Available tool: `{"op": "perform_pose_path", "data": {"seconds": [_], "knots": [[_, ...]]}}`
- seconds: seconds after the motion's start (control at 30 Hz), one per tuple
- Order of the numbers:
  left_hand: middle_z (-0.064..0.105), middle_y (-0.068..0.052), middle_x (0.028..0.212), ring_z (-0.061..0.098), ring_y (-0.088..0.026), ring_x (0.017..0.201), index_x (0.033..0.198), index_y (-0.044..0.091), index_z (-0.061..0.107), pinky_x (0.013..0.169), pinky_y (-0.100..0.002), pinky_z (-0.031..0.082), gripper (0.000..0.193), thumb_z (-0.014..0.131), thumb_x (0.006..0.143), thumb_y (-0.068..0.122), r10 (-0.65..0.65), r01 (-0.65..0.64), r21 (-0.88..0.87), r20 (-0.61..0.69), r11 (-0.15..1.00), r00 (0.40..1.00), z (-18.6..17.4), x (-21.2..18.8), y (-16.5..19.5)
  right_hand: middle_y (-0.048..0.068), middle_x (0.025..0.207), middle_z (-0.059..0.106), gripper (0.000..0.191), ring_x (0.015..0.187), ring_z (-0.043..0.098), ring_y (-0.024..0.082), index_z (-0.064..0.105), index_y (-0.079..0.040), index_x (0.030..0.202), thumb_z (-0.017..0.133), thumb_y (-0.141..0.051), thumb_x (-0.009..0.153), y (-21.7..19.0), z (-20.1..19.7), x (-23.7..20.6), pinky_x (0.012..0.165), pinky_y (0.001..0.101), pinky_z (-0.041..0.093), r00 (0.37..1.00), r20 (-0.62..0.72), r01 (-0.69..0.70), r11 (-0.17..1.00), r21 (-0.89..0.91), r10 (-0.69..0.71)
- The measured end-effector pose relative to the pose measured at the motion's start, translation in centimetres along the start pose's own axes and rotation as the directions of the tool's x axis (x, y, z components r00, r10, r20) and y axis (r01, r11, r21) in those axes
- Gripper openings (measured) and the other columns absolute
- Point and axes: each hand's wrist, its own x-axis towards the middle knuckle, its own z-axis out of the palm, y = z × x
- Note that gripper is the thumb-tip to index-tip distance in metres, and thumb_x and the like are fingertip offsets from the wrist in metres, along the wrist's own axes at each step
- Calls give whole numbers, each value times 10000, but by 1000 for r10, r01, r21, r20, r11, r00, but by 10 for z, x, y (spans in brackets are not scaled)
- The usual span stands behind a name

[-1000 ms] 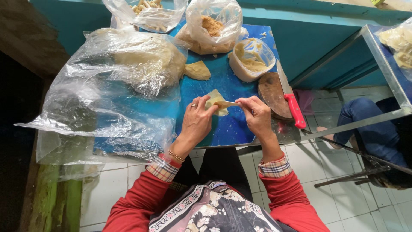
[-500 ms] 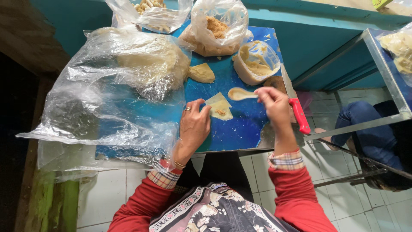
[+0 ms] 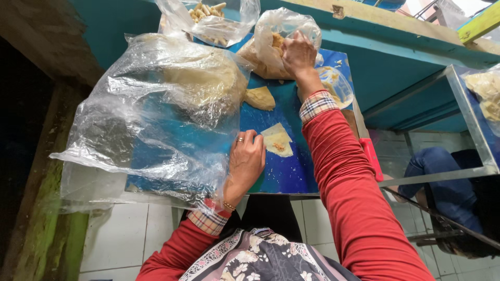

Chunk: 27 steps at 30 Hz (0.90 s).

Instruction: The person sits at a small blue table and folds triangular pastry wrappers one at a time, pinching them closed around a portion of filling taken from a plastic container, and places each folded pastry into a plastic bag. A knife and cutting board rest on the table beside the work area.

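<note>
Your left hand (image 3: 245,164) lies flat near the centre of the frame on the blue tabletop (image 3: 289,177), its fingers (image 3: 249,139) spread loosely and gripping nothing; the fingertips touch the left edge of a pale yellow, folded square of thin dough wrapper (image 3: 277,140) with a dab of filling on it. Your right hand (image 3: 298,53) reaches to the upper middle of the frame and rests on a clear plastic bag of brownish filling (image 3: 271,49); its fingers curl downward against the bag, but you cannot tell whether they pinch anything. Between the two hands, a second folded pale dough piece (image 3: 260,98) lies on the tabletop. A large crumpled clear plastic sheet (image 3: 151,114) covers the left part of the tabletop, just beside your left hand.
</note>
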Motion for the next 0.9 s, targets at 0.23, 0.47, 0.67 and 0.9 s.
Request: {"op": "perform_pose_path", "data": {"seconds": [0.23,0.47,0.67,0.9], "knots": [[595,-138,1022,586,-340,993,934,38,609,848,-451,475,174,726,849,135,-17,18,36,-16,999,1000,7,-1,1,128,956,678,144,831,680,288,746,-75,1013,690,-204,979,-34,-129,-118,765,408,527,953,181,-296,876,381,244],[584,-141,991,592,-350,977,893,47,616,799,-473,482,192,759,840,164,-111,109,91,18,990,994,27,2,1,69,914,696,185,736,688,230,759,-115,904,793,-282,833,-88,-163,-244,662,364,539,838,305,-528,811,250,452],[627,-108,918,621,-333,925,851,88,639,769,-476,478,135,753,816,152,-152,152,20,1,988,988,32,0,5,57,914,689,151,680,673,214,738,-108,924,769,-246,872,-86,-147,-249,646,361,538,781,365,-615,724,312,506],[689,-95,818,668,-322,810,847,75,631,718,-473,487,127,729,856,155,-189,192,-62,49,979,981,33,0,8,75,886,666,266,691,658,235,712,-99,990,805,-294,835,-88,-150,-258,631,394,529,805,273,-588,768,252,527]]}}
